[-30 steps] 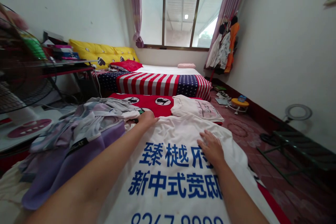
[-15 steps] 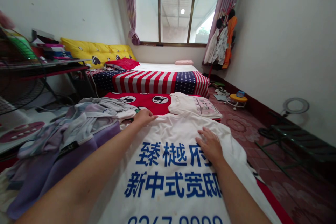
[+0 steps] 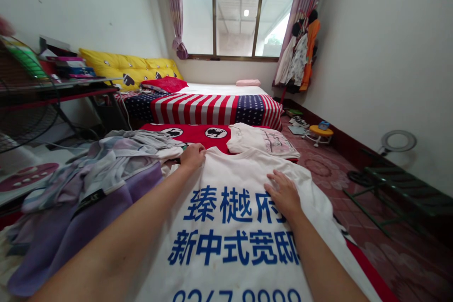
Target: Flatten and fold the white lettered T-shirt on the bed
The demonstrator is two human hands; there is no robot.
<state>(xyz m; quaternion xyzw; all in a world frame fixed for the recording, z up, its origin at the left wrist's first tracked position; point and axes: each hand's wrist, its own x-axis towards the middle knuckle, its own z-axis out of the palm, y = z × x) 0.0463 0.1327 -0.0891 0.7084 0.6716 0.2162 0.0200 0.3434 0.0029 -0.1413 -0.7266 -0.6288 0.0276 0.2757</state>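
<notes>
— Under the fingers, what is felt?
— White shirt cloth (image 3: 226, 226): its far left shoulder edge is pinched by the left hand (image 3: 193, 155), while the right hand (image 3: 283, 194) is laid flat, fingers spread, on the blue print.

— What has been changed?
— Little: the neckline has been drawn straighter. The shirt is spread face-up beside the purple garment pile (image 3: 88, 188).
</notes>
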